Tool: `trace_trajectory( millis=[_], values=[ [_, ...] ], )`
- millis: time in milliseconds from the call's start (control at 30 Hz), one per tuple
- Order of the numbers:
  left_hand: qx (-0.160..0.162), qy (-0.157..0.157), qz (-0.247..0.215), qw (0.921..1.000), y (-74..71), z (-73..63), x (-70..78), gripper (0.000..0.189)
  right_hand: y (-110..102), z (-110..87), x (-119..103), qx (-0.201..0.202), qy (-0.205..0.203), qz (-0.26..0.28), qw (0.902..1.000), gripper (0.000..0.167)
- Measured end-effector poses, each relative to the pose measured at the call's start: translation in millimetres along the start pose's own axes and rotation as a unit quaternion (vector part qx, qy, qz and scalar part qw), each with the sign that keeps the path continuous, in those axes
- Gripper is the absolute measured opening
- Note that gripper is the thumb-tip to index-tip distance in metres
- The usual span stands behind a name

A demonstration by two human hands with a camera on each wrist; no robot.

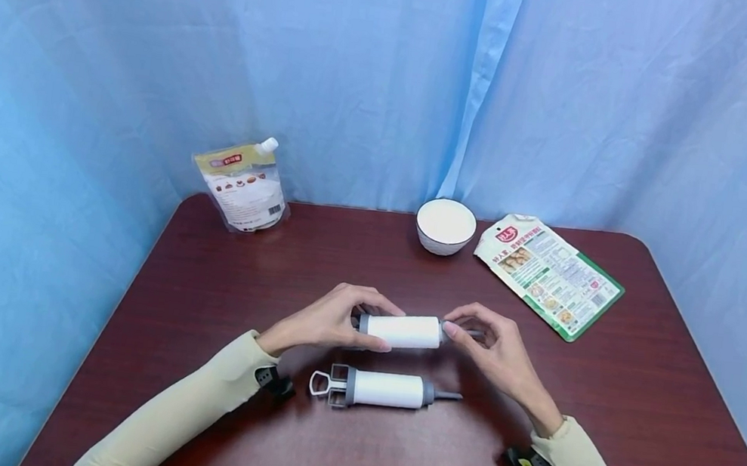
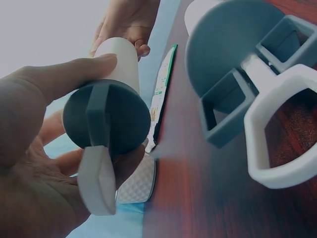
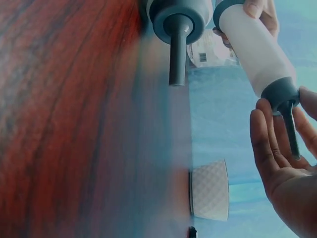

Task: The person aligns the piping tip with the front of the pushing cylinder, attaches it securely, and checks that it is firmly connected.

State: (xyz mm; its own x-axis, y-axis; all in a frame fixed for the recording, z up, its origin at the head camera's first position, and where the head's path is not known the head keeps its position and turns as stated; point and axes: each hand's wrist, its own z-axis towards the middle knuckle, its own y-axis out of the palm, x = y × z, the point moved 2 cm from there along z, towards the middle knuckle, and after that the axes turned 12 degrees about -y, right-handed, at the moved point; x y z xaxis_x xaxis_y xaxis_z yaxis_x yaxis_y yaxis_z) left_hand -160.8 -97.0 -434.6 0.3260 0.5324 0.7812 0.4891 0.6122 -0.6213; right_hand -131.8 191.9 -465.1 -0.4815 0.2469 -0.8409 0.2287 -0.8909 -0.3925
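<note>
Both hands hold a white pastry syringe (image 1: 404, 331) with grey ends, lifted off the table and lying nearly level. My left hand (image 1: 344, 317) grips its barrel near the handle end, thumb along the near side. With thumb and fingers, my right hand (image 1: 494, 348) pinches the grey nozzle cap (image 3: 280, 93) at the other end; the thin nozzle (image 3: 290, 131) points out past the palm. A second, matching syringe (image 1: 387, 390) lies on the table nearer the body, its white pull ring (image 1: 320, 384) to the left and its nozzle to the right. Neither hand touches it.
The dark red table (image 1: 273, 276) has blue curtains (image 1: 348, 86) behind it. A spouted pouch (image 1: 248, 193) stands at the back left. Farther right are a white bowl (image 1: 445, 229) with white contents and a green-and-white packet (image 1: 549, 278) lying flat.
</note>
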Motion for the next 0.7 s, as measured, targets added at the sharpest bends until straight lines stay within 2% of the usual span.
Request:
trace_trajectory(
  millis=[67, 267, 500, 700],
  values=[
    [0.005, -0.003, -0.001, 1.0000, 0.3, -0.6, -1.1, 0.045, -0.3, -0.1, -0.2, -0.010, 0.003, 0.007, 0.9999, 0.018],
    [0.017, -0.020, -0.005, 0.9996, -2.1, -3.4, -3.0, 0.044, -3.2, -1.8, -0.1, -0.042, 0.019, 0.057, 0.9973, 0.037],
    [0.015, -0.018, -0.013, 0.9996, -1.2, -2.9, -3.4, 0.043, -3.6, 0.4, -0.1, -0.044, 0.024, 0.025, 0.9984, 0.034],
    [0.019, -0.019, -0.015, 0.9995, 1.4, -2.1, -5.5, 0.043, -2.5, 3.5, -0.3, -0.033, 0.020, 0.042, 0.9984, 0.030]
  ],
)
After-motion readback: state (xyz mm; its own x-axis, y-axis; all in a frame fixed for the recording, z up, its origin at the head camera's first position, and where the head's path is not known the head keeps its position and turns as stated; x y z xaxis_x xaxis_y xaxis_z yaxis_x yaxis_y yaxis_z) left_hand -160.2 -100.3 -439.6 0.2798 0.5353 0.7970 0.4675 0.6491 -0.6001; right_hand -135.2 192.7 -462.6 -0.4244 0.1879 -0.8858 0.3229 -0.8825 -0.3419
